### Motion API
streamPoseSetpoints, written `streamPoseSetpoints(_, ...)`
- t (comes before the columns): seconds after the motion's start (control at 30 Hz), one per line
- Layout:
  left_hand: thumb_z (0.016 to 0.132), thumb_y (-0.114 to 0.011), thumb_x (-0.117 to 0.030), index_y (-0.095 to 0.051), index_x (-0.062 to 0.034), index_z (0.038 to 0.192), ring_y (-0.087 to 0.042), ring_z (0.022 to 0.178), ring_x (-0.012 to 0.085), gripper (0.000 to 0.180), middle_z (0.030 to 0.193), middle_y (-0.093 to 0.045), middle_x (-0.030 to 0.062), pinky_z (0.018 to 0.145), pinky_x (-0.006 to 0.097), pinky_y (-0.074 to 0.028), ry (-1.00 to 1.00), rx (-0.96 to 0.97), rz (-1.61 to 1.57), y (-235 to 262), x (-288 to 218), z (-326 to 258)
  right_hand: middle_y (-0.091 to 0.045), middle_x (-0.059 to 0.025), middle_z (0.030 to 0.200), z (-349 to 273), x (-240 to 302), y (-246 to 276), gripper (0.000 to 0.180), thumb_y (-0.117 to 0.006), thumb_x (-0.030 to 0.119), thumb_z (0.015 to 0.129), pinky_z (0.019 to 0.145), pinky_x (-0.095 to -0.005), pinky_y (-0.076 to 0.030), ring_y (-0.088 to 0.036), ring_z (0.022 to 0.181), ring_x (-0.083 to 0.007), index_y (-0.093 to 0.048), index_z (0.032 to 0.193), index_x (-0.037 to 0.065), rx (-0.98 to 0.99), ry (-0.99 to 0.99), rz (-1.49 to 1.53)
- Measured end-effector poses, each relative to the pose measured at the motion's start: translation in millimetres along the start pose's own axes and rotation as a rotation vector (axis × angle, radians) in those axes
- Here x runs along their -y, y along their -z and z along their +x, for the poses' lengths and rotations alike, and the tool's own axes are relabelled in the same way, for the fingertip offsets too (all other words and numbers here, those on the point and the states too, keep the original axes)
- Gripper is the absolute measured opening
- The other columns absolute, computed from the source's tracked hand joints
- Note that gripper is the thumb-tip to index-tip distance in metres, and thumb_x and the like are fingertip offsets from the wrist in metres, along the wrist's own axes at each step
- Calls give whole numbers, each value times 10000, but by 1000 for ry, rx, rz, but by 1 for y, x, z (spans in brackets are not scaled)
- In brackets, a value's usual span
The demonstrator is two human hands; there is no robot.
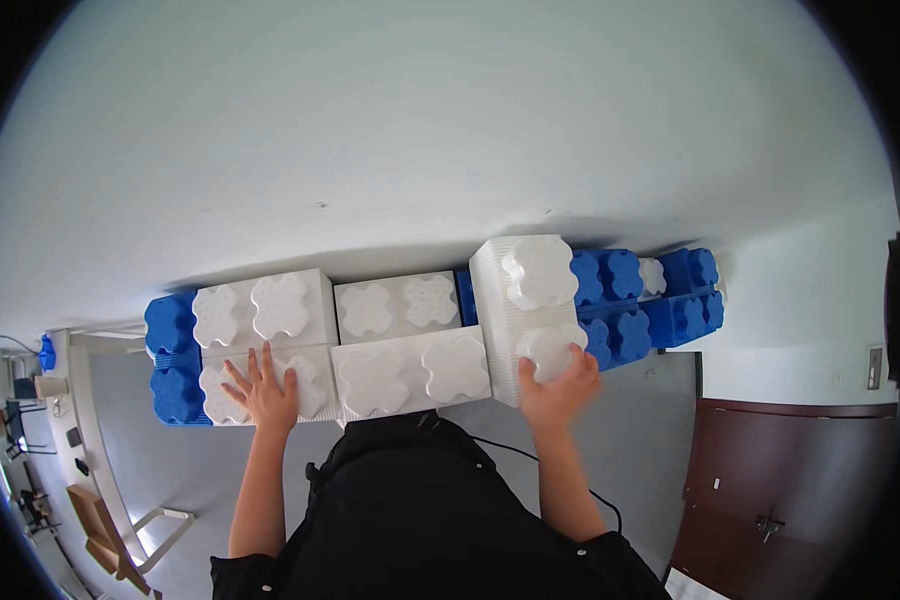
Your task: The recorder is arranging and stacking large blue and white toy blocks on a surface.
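Large white and blue building blocks with clover-shaped studs form a long row along the wall. My left hand lies with fingers spread over the studs of a white building block on the left. My right hand curls its thumb and fingers around the near stud of another white building block. That one sits lengthwise, front to back, and looks higher than its neighbours. Between my hands are a near white block and a far white block. A strip of blue shows beside the raised block.
Blue blocks cap the row's left end, and more blue blocks run on to the right. A pale wall backs the row. Dark red doors stand at right; a white frame and cardboard are lower left.
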State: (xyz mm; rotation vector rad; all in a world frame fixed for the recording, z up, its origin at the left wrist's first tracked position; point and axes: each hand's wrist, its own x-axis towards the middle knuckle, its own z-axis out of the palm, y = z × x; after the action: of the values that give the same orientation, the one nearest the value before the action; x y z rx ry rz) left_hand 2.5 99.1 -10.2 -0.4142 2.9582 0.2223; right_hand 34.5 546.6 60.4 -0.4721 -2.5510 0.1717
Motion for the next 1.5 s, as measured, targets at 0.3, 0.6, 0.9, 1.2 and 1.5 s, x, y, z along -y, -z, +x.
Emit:
streamPoseSetpoints(0.3,998,-553,-498,-481,-200,1565,-9,1598,516,644,1584,-489,157,1201,739,105,-21,-90,-91,3,-2,-2,-440,-364,1346,-26,-1,-50,848,-760,521,815,1060,-657,-354,-426,1231,-532,-488,1474,61,86,-40,-52)
streamPoseSetpoints(0.6,984,-573,-494,-504,-193,1540,-22,1594,520,636,1561,-508,150,1196,747,95,-24,-104,-101,4,0,-3,-425,-376,1374,-21,-5,-36,955,-738,507,834,1095,-647,-343,-429,1234,-526,-374,1627,118,337,-54,-172)
streamPoseSetpoints(0.9,977,-587,-490,-516,-192,1525,-28,1593,519,628,1541,-526,149,1192,754,90,-46,-155,-96,-1,-1,-1,-394,-401,1441,-25,-11,-57,935,-697,532,881,1139,-650,-314,-395,1313,-562,-349,1633,98,484,-69,-241)
streamPoseSetpoints(1.2,973,-593,-485,-531,-187,1509,-24,1594,517,616,1540,-529,148,1196,748,89,-33,-147,-104,1,-1,-4,-313,-257,1672,48,-10,-81,718,-609,357,994,1238,-627,-221,-248,1531,-538,-385,1623,94,367,199,55)
streamPoseSetpoints(1.5,989,-587,-487,-525,-191,1507,-45,1597,502,600,1535,-537,115,1204,738,71,-45,-173,-76,-2,0,-6,-332,-232,1687,33,-30,-123,673,-593,291,998,1268,-574,-209,-247,1561,-498,-413,1616,94,383,285,139)
